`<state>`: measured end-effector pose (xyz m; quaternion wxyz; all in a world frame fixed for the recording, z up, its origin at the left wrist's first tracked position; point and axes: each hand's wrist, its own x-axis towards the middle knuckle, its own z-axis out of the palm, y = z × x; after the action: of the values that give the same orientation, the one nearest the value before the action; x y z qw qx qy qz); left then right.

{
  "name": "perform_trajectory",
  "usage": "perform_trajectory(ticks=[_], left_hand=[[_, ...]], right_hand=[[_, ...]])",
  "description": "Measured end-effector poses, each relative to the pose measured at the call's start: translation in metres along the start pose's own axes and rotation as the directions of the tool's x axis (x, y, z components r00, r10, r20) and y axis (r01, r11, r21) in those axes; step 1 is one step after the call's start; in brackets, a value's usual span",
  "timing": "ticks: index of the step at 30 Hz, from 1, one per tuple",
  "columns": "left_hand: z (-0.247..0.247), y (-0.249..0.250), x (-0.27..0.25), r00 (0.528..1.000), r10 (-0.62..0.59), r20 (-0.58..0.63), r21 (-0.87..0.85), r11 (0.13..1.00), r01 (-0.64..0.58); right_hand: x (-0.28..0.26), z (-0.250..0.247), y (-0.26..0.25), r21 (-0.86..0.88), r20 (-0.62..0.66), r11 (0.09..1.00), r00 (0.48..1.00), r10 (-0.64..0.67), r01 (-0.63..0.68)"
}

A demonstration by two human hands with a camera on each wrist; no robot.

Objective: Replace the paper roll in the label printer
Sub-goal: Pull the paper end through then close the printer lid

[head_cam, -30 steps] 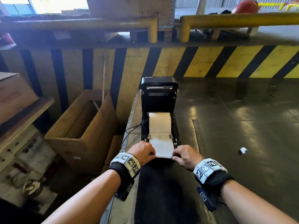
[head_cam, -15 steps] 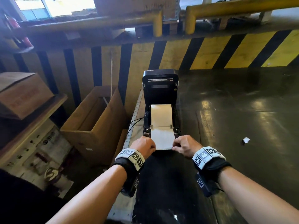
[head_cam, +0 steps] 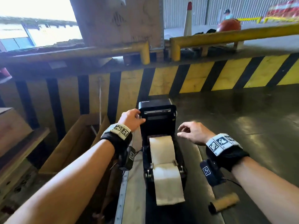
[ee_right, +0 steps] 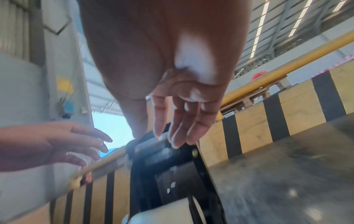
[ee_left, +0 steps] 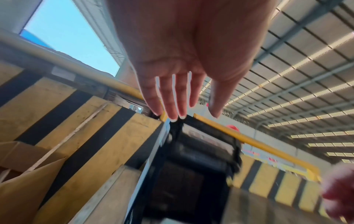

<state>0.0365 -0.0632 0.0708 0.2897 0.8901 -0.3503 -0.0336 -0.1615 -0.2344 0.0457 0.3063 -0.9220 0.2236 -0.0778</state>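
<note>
The black label printer (head_cam: 159, 159) stands on the dark table with its lid (head_cam: 157, 113) upright. A white paper roll (head_cam: 162, 147) lies in its bay, and the paper's end (head_cam: 169, 186) hangs out over the front. My left hand (head_cam: 140, 116) is at the lid's top left corner, fingers (ee_left: 172, 98) straight, thumb by the lid's front. My right hand (head_cam: 182, 130) hovers just right of the lid and holds nothing, fingers (ee_right: 178, 121) loosely bent above the lid's corner (ee_right: 166, 151). A brown cardboard core (head_cam: 226, 202) lies on the table to the right.
An open cardboard box (head_cam: 72, 143) stands left of the table, below its metal edge (head_cam: 124, 191). Another box (head_cam: 11, 126) rests on a shelf at far left. A yellow and black striped wall (head_cam: 210, 75) with yellow rails (head_cam: 226, 34) rises behind the printer.
Both hands have let go of the paper's end at the printer's front and moved up to the lid, left hand to its left corner, right hand beside it.
</note>
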Motion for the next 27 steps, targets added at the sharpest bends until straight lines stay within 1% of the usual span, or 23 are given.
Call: perform_trajectory(ticks=[2, 3, 5, 8, 10, 12, 15, 18, 23, 26, 27], left_hand=[[-0.013, 0.003, 0.032, 0.995, -0.058, -0.087, -0.068, 0.996, 0.052], [-0.015, 0.004, 0.044, 0.991, -0.090, -0.102, -0.106, 0.991, 0.079], [-0.014, 0.001, 0.067, 0.985, -0.154, -0.082, -0.162, 0.977, 0.139], [0.001, -0.002, 0.093, 0.979, -0.205, 0.006, -0.224, 0.954, 0.201], [0.014, -0.003, 0.103, 0.974, -0.222, 0.049, -0.273, 0.935, 0.226], [0.026, -0.007, 0.109, 0.972, -0.228, 0.051, -0.287, 0.929, 0.233], [0.037, -0.016, 0.113, 0.973, -0.225, 0.048, -0.314, 0.922, 0.229], [0.042, -0.021, 0.106, 0.977, -0.206, 0.061, -0.373, 0.903, 0.214], [0.044, -0.017, 0.075, 0.988, -0.152, 0.003, -0.453, 0.881, 0.137], [0.044, -0.018, 0.053, 0.994, -0.107, 0.025, -0.507, 0.855, 0.105], [0.045, -0.020, 0.046, 0.994, -0.097, 0.053, -0.529, 0.841, 0.111]], right_hand=[[0.024, -0.011, -0.004, 0.051, -0.069, 0.998, 0.997, 0.035, -0.032], [0.036, -0.015, -0.004, 0.071, -0.096, 0.996, 0.994, 0.057, -0.050], [0.061, -0.019, -0.005, 0.100, -0.139, 0.991, 0.986, 0.097, -0.084], [0.097, -0.019, -0.008, 0.153, -0.189, 0.981, 0.971, 0.150, -0.122], [0.116, -0.016, -0.007, 0.219, -0.191, 0.964, 0.962, 0.197, -0.153], [0.131, -0.011, -0.006, 0.260, -0.167, 0.949, 0.960, 0.226, -0.178], [0.146, 0.000, -0.005, 0.277, -0.123, 0.940, 0.963, 0.241, -0.200], [0.150, 0.012, -0.002, 0.329, -0.128, 0.927, 0.964, 0.232, -0.179], [0.126, 0.021, 0.000, 0.425, -0.195, 0.899, 0.960, 0.203, -0.104], [0.105, 0.025, 0.003, 0.456, -0.218, 0.887, 0.957, 0.194, -0.076], [0.096, 0.026, 0.004, 0.460, -0.226, 0.885, 0.955, 0.190, -0.068]])
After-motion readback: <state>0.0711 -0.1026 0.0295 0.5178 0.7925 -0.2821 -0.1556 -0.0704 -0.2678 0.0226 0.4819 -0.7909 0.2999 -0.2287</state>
